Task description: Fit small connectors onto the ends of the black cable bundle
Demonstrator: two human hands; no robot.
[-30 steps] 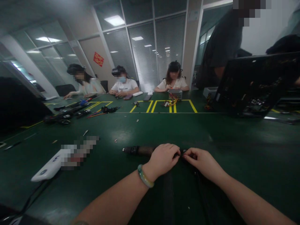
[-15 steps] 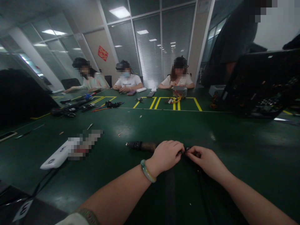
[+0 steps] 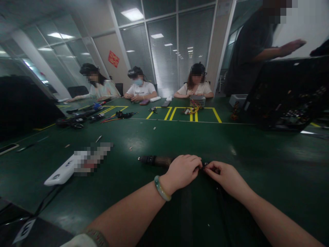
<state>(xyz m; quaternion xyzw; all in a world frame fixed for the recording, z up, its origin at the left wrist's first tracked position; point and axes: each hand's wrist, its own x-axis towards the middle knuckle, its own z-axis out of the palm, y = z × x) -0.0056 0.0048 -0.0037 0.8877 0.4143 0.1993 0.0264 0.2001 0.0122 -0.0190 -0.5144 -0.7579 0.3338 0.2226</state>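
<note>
On the green table (image 3: pixel 144 137) lies a dark, cylinder-shaped tool (image 3: pixel 161 161) with a black ringed end and a bare metal tip pointing left. My left hand (image 3: pixel 183 168), with a jade-like bangle (image 3: pixel 162 188) on its wrist, is closed over the tool's right part, fingers curled and hiding that stretch. Close by, my right hand (image 3: pixel 222 173) pinches something small and dark between thumb and fingers, almost touching the left fingertips. Its kind is hidden. A thin black cable (image 3: pixel 219 195) runs down the table beneath my right hand.
At left lie a white power bank-like device (image 3: pixel 60 171) and a phone (image 3: pixel 9 148). Black cables (image 3: pixel 77 118) and a grey box with coloured wires (image 3: pixel 197 101) stand farther back. A black computer case (image 3: pixel 288 92) is at right. Several people sit opposite; another person (image 3: pixel 252 51) stands right.
My hands and the tool stay almost where they were. The standing person at the right now has a forearm and hand stretched out above the black case.
</note>
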